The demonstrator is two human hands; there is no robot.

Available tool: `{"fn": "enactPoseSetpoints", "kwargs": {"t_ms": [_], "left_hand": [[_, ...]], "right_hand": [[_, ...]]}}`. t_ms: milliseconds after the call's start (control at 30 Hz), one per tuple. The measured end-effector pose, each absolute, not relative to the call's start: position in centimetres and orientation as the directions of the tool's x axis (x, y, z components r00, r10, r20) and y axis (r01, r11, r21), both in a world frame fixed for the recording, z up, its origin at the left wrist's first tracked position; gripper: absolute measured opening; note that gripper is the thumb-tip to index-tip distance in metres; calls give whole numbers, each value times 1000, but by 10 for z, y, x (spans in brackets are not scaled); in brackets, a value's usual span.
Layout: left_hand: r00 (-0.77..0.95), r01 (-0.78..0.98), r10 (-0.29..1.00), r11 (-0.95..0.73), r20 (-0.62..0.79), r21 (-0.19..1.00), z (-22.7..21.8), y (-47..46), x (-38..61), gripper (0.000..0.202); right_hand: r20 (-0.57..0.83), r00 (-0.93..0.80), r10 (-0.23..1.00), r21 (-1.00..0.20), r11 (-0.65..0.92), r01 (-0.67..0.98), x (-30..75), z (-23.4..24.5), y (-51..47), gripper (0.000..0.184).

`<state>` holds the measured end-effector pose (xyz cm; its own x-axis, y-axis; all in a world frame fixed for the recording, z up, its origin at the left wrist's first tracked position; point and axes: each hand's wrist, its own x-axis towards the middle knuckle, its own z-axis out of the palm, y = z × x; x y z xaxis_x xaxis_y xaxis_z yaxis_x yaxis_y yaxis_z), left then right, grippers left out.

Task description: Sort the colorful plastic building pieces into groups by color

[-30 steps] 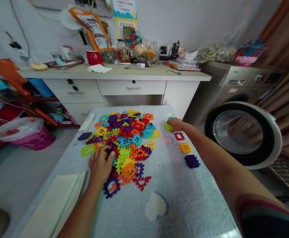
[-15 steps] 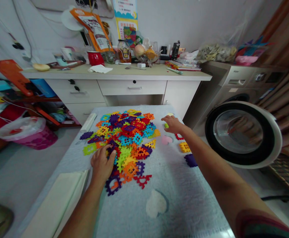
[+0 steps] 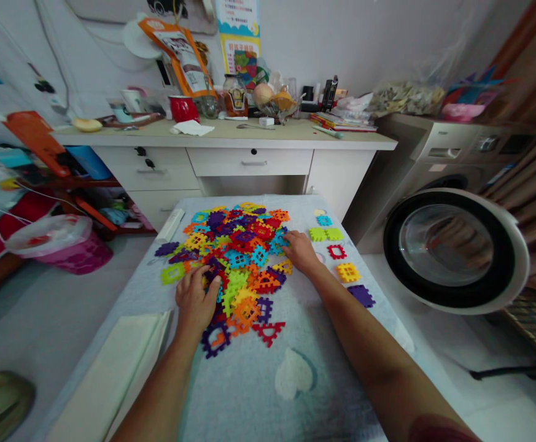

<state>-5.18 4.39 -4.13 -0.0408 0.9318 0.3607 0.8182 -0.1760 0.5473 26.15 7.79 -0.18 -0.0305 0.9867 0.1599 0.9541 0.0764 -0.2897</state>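
A heap of colourful plastic interlocking tiles (image 3: 237, 258) lies on a table covered with a pale blue cloth (image 3: 323, 344). My left hand (image 3: 196, 302) rests palm down on the heap's near left edge, its fingers spread over the tiles. My right hand (image 3: 299, 250) lies on the heap's right edge, its fingers reaching into blue and yellow pieces. To the right, sorted tiles sit apart: two joined green ones (image 3: 325, 234), a red one (image 3: 336, 252), a yellow one (image 3: 347, 272), a purple one (image 3: 361, 295) and a small blue one (image 3: 323, 220).
A folded cream cloth (image 3: 111, 374) lies at the table's near left corner. A cluttered white desk with drawers (image 3: 249, 161) stands behind. A washing machine with its round door open (image 3: 456, 248) is close on the right. A pink bin (image 3: 65, 245) sits on the floor at the left.
My right hand has left the green tiles at the far right and moved left onto the heap. The left hand stays on the heap's near edge.
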Motion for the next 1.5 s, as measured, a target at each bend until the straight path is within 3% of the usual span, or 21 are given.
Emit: {"fn": "enactPoseSetpoints", "kwargs": {"t_ms": [300,500,700,867,1000,1167,1333,1500], "left_hand": [[-50,815,939,-159,340,558,-36,40,-49,44],[-40,818,936,-170,349,549,-38,41,-51,44],[-47,815,938,-162,342,556,-36,40,-50,42],[-54,817,943,-146,327,557,-34,39,-48,40],[-48,821,949,-140,312,554,-36,40,-50,41],[-40,821,947,-152,320,550,-38,42,-52,43],[-30,833,948,-152,317,532,-40,44,-53,47],[-25,837,951,-148,307,527,-41,45,-54,45]], "right_hand": [[165,34,986,-320,20,947,291,26,77,35],[11,153,988,-414,-134,900,307,29,70,33],[-50,100,994,-222,-109,969,312,29,59,24],[-52,-105,993,-88,100,991,316,29,52,37],[-145,-157,977,-32,153,988,313,24,49,35],[-94,-186,978,-61,181,982,322,29,55,49],[12,-107,994,-52,108,993,371,58,87,55],[-42,17,999,28,-16,999,419,71,129,52]]}}
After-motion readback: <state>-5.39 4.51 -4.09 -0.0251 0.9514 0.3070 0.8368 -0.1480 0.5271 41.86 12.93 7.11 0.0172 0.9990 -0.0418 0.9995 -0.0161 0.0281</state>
